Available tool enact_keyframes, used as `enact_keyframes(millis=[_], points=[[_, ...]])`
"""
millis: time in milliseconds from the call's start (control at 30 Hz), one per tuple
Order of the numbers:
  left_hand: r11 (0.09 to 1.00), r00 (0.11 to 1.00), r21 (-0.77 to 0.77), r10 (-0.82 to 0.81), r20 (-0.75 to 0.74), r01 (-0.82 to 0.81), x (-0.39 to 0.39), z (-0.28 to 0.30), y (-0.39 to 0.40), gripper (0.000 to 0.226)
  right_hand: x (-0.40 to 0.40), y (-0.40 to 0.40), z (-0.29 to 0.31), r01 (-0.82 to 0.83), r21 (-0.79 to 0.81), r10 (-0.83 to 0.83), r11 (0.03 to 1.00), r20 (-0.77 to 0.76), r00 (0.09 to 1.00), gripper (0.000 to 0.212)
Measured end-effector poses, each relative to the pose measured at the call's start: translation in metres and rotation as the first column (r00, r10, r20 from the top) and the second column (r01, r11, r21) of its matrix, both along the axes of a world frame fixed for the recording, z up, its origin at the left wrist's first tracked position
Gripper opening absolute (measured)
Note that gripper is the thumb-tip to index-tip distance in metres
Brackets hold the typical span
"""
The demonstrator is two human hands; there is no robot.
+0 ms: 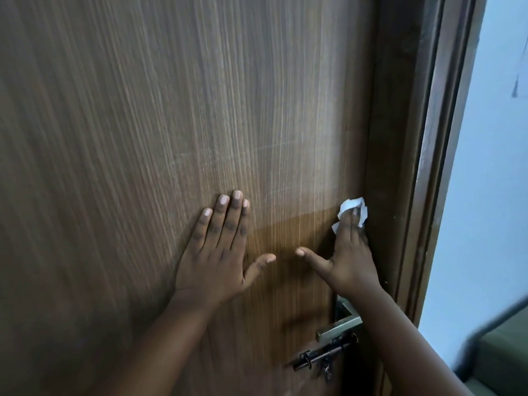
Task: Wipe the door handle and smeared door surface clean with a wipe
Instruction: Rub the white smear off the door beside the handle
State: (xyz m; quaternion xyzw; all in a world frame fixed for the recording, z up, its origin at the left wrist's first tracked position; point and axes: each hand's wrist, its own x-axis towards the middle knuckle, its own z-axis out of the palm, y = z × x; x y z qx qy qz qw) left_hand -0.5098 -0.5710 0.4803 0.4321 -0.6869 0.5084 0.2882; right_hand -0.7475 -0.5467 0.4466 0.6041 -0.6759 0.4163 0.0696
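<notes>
Door (177, 115) | left hand (220, 252) flat, empty | right hand (350, 258) presses wipe (353, 210) | handle (340, 327) (half hidden)

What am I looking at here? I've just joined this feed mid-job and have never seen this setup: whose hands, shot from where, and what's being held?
This is one camera worn on a person's head, looking forward and down at a wooden door. No machine: both hands are bare. The left hand rests flat on the door, holding nothing. The right hand presses a white wipe against the door near its right edge. Below the right forearm sit the metal door handle and a dark sliding bolt.
</notes>
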Motion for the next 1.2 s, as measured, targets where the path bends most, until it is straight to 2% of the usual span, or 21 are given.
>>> enact_keyframes(millis=[233,333,500,633,733,967,1033,1100,1133,1200], points=[[1.000,1.000,0.004,-0.022,-0.004,0.022,0.000,0.000,0.000,0.092,0.006,0.021,-0.085,0.063,0.259,-0.069,0.964,0.017,0.997,0.134],[1.000,1.000,0.002,-0.031,0.002,0.031,0.000,-0.001,-0.001,0.093,0.006,0.020,-0.092,0.093,0.261,-0.097,0.961,0.004,0.995,0.134],[1.000,1.000,-0.013,-0.026,-0.008,0.026,0.000,-0.002,-0.004,0.094,0.014,0.026,-0.080,0.039,0.228,-0.049,0.973,0.036,0.998,0.131],[0.998,0.998,-0.023,-0.057,-0.021,0.057,-0.001,-0.003,-0.005,0.093,0.061,0.036,-0.091,-0.067,0.210,0.094,0.975,-0.125,0.988,0.136],[0.998,0.998,-0.031,-0.063,-0.022,0.063,0.000,-0.004,-0.005,0.093,0.092,0.047,-0.113,-0.068,0.329,0.164,0.942,-0.275,0.947,0.140],[0.996,0.997,-0.047,-0.074,-0.023,0.073,0.001,-0.003,-0.005,0.091,0.096,0.051,-0.115,0.015,0.396,0.133,0.918,-0.343,0.930,0.129],[0.996,0.996,-0.045,-0.080,-0.026,0.079,0.001,-0.003,-0.005,0.090,0.086,0.048,-0.096,0.066,0.342,0.062,0.937,-0.350,0.935,0.130],[0.995,0.996,-0.045,-0.088,-0.027,0.087,0.000,-0.003,-0.005,0.090,0.066,0.041,-0.071,0.054,0.247,0.005,0.967,-0.232,0.973,0.125],[0.995,0.996,-0.043,-0.089,-0.026,0.088,0.001,-0.003,-0.004,0.090,0.054,0.039,-0.056,0.004,0.190,0.012,0.982,-0.088,0.996,0.119],[0.996,0.996,-0.045,-0.081,-0.021,0.080,0.000,-0.003,-0.004,0.090,0.029,0.041,-0.030,-0.062,0.036,0.054,0.997,0.191,0.980,0.101]])
